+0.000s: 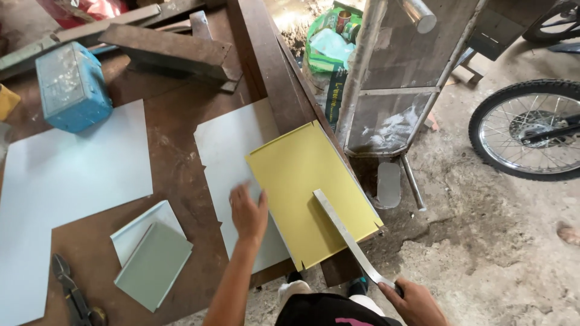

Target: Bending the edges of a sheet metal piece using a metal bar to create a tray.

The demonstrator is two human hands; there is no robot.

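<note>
A rust-brown table (175,151) carries everything. On its left lies a large pale grey sheet (66,181), and near the right edge a second grey sheet (226,151) lies partly under a yellow sheet (308,187). The yellow sheet is a rectangle whose long axis runs from the person up and away toward the top of the view, turned slightly to the left; its near right corner overhangs the table edge. A long flat metal bar (347,238) lies slantwise across that near corner, its far end pointing up-left onto the yellow sheet and its near end down-right in the right hand (417,302), which is clenched around it off the table. The left hand (248,211) is spread flat, fingers loose, pressing on the grey sheet just beside the yellow sheet's left edge. Nearer left lie two small folded grey-green pieces (151,253), a blue box (72,84) and tin snips (71,293).
</note>
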